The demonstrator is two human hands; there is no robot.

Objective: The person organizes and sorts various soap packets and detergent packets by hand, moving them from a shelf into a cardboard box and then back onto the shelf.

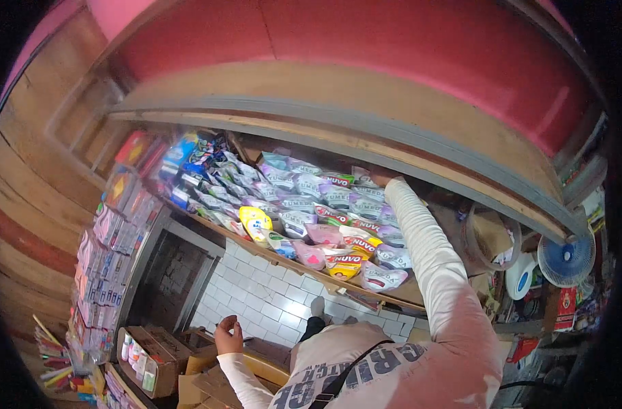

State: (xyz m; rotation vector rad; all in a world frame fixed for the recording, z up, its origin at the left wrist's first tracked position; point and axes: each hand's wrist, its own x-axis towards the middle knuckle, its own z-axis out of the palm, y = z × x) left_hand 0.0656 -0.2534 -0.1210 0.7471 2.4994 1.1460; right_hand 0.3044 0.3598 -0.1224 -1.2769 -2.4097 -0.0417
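Note:
My right arm stretches across a shelf full of upright refill pouches, and my right hand [381, 175] is at the back row. It is beside a white-and-purple Yumeda pouch [369, 193], under the edge of the upper board. Its fingers are mostly hidden, so any grip does not show. Low over the floor, my left hand [229, 335] hangs with loosely bent fingers, the thumb apart, and nothing in it. Along the front row stand a yellow pouch [256, 223], a yellow-and-red Nuvo pouch [344, 264] and a pink pouch [310, 255].
A grey-edged upper board [338, 133] runs above the pouches. Stacked packets [106, 259] stand on the left, above an open carton [151, 361] with bottles. To the right are a clear round tub [492, 235] and a blue fan [565, 261]. White floor tiles [249, 293] lie below.

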